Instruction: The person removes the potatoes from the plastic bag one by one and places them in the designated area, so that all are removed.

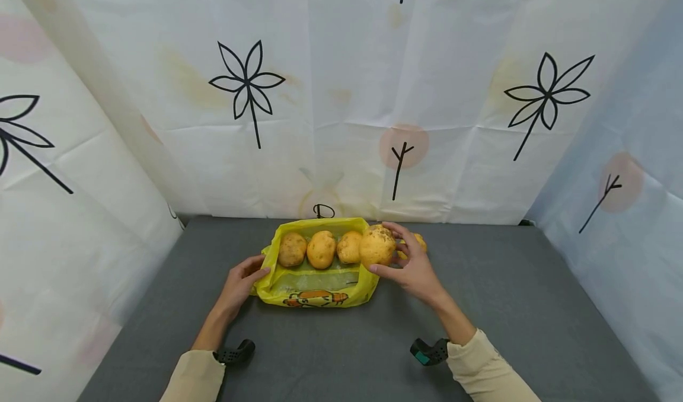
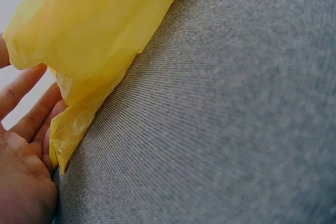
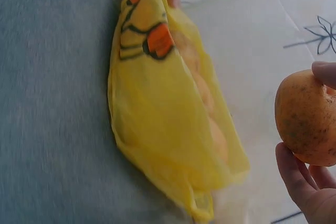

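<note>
A yellow plastic bag [image 1: 325,298] with an orange cartoon print lies on its side, its mouth spread open. Inside, a row of potatoes [image 1: 321,249] is visible: three of them, side by side. At the bag's left edge my left hand [image 1: 241,280] holds the rim, thumb on one side and fingers on the other; the left wrist view shows the yellow plastic [image 2: 100,30] between them. My right hand [image 1: 413,271] grips a speckled potato [image 1: 377,246] between thumb and fingertips, raised at the bag's right edge. Another potato [image 1: 420,242] sits behind that hand, partly hidden.
A dark grey cloth covers the table [image 1: 331,354]. White fabric walls with plant drawings [image 1: 347,93] enclose its back and sides. Each forearm wears a black wrist device, the left one [image 1: 235,353] and the right one [image 1: 429,351].
</note>
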`<state>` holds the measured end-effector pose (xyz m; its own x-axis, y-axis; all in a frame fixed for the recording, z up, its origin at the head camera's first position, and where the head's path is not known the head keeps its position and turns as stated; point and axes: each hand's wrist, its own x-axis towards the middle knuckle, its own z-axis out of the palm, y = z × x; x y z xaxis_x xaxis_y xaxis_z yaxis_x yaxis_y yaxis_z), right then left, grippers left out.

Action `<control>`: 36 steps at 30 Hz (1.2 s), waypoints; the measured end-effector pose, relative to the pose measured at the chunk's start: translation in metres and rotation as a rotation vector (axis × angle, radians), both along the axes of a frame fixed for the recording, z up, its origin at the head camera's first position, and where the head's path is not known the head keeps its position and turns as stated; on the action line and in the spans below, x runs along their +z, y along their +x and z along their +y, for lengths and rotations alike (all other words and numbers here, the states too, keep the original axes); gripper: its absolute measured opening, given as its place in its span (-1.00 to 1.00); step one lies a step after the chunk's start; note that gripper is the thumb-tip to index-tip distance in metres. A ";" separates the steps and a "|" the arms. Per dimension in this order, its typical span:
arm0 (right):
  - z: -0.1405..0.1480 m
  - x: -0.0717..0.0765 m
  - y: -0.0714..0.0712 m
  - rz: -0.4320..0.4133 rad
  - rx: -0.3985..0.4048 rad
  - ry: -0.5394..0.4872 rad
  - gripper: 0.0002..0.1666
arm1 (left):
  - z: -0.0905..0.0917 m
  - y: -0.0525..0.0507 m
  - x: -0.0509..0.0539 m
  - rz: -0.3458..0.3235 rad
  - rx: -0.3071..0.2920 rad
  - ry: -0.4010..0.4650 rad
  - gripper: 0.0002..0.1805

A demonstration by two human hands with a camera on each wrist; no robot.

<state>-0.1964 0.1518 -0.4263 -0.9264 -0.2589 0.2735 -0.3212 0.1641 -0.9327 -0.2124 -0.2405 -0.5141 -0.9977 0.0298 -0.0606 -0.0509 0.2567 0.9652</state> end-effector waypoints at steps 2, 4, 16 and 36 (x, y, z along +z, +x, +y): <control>0.009 0.001 -0.001 0.001 -0.022 0.013 -0.03 | 0.000 0.000 0.000 0.004 0.000 -0.001 -0.46; 0.018 0.001 -0.001 0.005 -0.044 0.029 -0.02 | 0.000 0.001 0.001 0.006 -0.002 -0.003 -0.46; 0.082 -0.005 -0.006 -0.053 -0.177 0.084 0.01 | 0.000 0.001 -0.001 0.010 -0.010 -0.009 -0.46; 0.149 -0.036 -0.046 -0.330 -0.179 0.328 0.06 | 0.000 0.000 0.001 -0.011 -0.009 0.002 -0.44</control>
<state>-0.2428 0.3011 -0.4627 -0.9875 -0.1116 -0.1110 0.0422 0.4919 -0.8697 -0.2120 -0.2407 -0.5130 -0.9967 0.0392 -0.0717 -0.0594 0.2555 0.9650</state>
